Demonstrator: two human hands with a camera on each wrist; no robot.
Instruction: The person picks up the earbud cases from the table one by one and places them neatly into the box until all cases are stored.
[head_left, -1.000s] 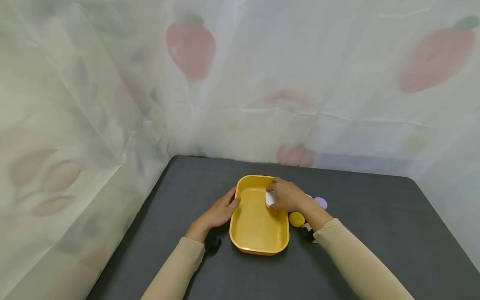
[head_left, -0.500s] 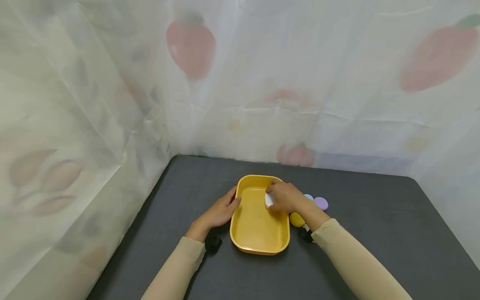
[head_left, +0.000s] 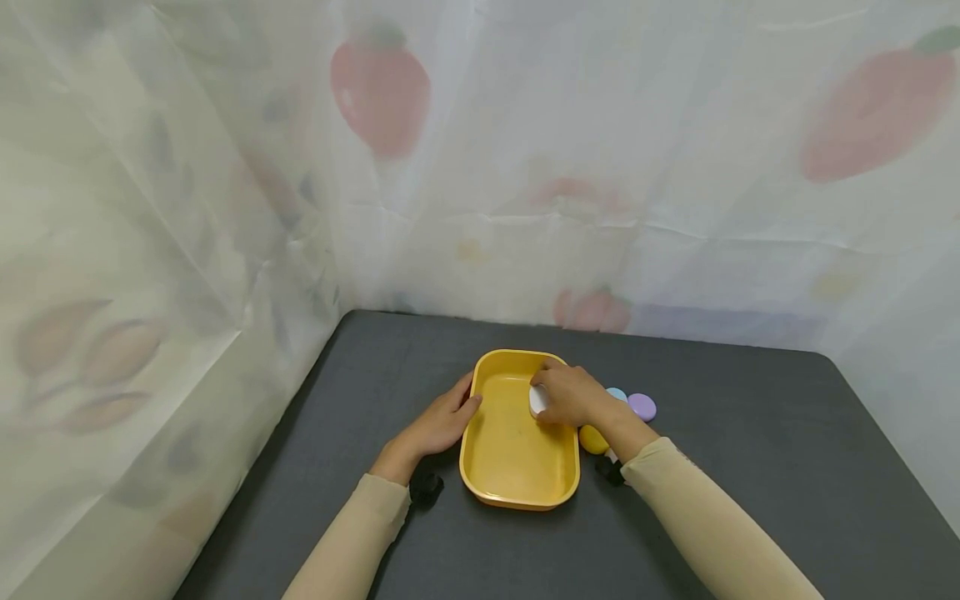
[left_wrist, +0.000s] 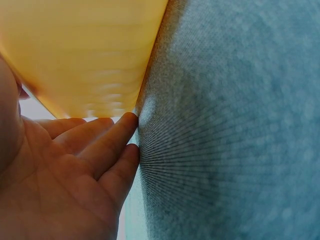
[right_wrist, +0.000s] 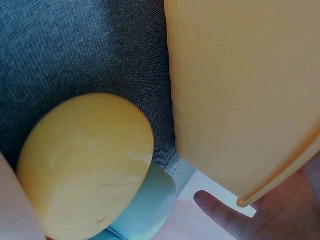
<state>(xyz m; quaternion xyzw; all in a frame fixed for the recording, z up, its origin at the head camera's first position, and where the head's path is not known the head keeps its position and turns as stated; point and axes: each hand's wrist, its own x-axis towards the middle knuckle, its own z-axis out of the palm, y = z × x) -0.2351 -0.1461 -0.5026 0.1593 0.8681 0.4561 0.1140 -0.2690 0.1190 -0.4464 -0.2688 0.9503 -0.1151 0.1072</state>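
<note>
A yellow rectangular tray (head_left: 519, 471) with rounded corners stands on the dark table. My left hand (head_left: 437, 423) holds its left side, thumb over the rim and fingers along the outer wall, which the left wrist view shows from below. Over the tray's right rim reaches my right hand (head_left: 573, 395), its fingers gripping a white round piece (head_left: 538, 400) inside the tray near the right wall. The palm hides part of this piece. In the right wrist view, the fingers of the right hand (right_wrist: 280, 215) show beside the tray's outer wall.
Right of the tray, partly under the right wrist, lie a smooth round yellow piece (head_left: 593, 439), a light-blue piece (head_left: 617, 393) and a purple piece (head_left: 642, 407). Black wrist cameras (head_left: 426, 490) sit under both wrists. A fruit-printed curtain (head_left: 480, 250) borders the table (head_left: 720, 467).
My right hand and forearm have shifted very slightly left with the white piece, and the light-blue piece shows more. The left hand and the tray stay almost in place.
</note>
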